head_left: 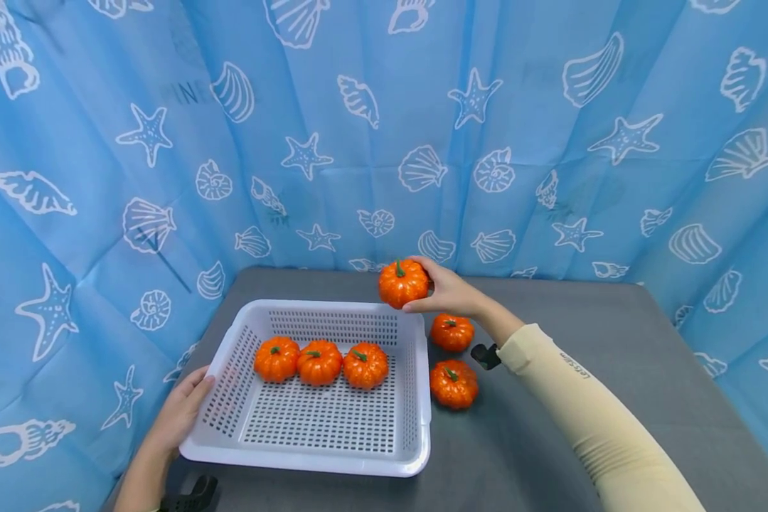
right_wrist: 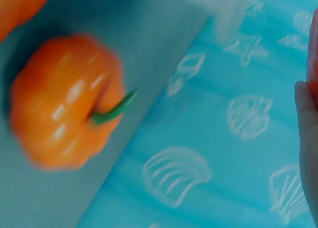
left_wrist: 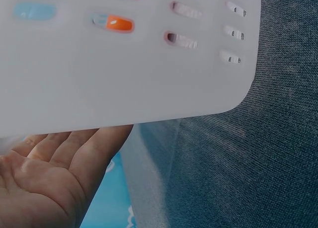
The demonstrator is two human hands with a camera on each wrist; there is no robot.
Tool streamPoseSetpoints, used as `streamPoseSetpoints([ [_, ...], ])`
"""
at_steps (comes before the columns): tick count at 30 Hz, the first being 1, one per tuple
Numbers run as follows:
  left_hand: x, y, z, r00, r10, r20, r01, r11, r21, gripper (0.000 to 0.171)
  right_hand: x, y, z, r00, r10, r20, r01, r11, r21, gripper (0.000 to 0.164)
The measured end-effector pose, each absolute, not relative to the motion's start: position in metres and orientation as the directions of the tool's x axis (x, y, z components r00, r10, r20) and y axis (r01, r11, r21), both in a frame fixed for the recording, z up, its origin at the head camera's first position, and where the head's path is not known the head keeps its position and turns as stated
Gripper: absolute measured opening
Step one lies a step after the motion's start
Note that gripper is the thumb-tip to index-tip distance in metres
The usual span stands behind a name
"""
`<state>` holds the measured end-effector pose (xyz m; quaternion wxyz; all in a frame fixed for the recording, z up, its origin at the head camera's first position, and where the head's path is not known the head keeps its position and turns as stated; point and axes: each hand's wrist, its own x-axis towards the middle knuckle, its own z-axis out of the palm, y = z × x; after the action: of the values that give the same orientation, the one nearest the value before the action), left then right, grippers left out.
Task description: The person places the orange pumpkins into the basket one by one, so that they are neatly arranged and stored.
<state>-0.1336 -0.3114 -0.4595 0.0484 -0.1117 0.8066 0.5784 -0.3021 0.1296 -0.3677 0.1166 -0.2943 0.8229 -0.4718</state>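
Note:
A small orange pumpkin [head_left: 402,283] with a green stem is held in my right hand [head_left: 444,290], between thumb and fingers, above the back right corner of a white plastic basket [head_left: 307,462]. In the right wrist view only part of that hand [right_wrist: 309,143] shows, at the right edge. My left hand [head_left: 182,409] grips the basket's left rim; in the left wrist view the fingers of this hand [left_wrist: 54,173] pass out of sight behind the rim. Inside the basket, a left pumpkin [head_left: 276,359], a middle pumpkin [head_left: 320,363] and a right pumpkin [head_left: 365,366] form a row.
Right of the basket, a rear pumpkin [head_left: 451,332] and a front pumpkin [head_left: 454,384] sit on the grey table [head_left: 582,384], below my right forearm. A blue curtain [head_left: 371,192] with white shells and starfish hangs behind the table and along both sides.

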Motion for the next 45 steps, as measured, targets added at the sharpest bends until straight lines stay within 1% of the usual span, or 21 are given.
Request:
streamPoseSetpoints([
  [7, -0.133, -0.313, -0.462, -0.968, -0.13, -0.212, -0.243, 0.308, 0.92, 0.063, -0.298, 0.075, -0.364, -0.733, -0.672, 0.101, -0.422, 0.335, -0.842, 0.087],
  [14, -0.135, -0.313, -0.464, -0.971, -0.131, -0.2, -0.232, 0.302, 0.925, 0.062, -0.289, 0.025, -0.367, -0.659, -0.745, 0.106, -0.452, 0.279, -0.848, 0.084],
  [20, -0.135, -0.311, -0.464, -0.972, -0.133, -0.195, -0.228, 0.315, 0.921, 0.062, -0.273, -0.01, -0.376, -0.611, -0.79, 0.042, -0.472, 0.322, -0.821, 0.09],
  [25, -0.134, -0.31, -0.463, -0.969, -0.146, -0.2, -0.237, 0.316, 0.919, 0.062, -0.26, -0.036, -0.386, -0.559, -0.829, -0.004, -0.469, 0.319, -0.824, 0.089],
  [28, -0.134, -0.309, -0.461, -0.966, -0.15, -0.208, -0.246, 0.315, 0.917, 0.062, -0.251, -0.05, -0.393, -0.533, -0.846, -0.017, -0.524, 0.346, -0.778, 0.09],
  [32, -0.133, -0.309, -0.459, -0.963, -0.155, -0.223, -0.262, 0.326, 0.908, 0.064, -0.24, -0.064, -0.405, -0.482, -0.875, -0.043, -0.595, 0.363, -0.717, 0.088],
  [39, -0.132, -0.31, -0.461, -0.963, -0.154, -0.223, -0.262, 0.326, 0.908, 0.063, -0.222, -0.079, -0.424, -0.399, -0.905, -0.146, -0.645, 0.39, -0.657, 0.085],
  [42, -0.132, -0.311, -0.462, -0.964, -0.151, -0.221, -0.26, 0.334, 0.906, 0.063, -0.219, -0.085, -0.431, -0.375, -0.909, -0.181, -0.68, 0.402, -0.613, 0.087],
  [45, -0.133, -0.312, -0.462, -0.964, -0.152, -0.218, -0.258, 0.341, 0.904, 0.063, -0.217, -0.09, -0.436, -0.367, -0.904, -0.221, -0.699, 0.424, -0.576, 0.09],
])
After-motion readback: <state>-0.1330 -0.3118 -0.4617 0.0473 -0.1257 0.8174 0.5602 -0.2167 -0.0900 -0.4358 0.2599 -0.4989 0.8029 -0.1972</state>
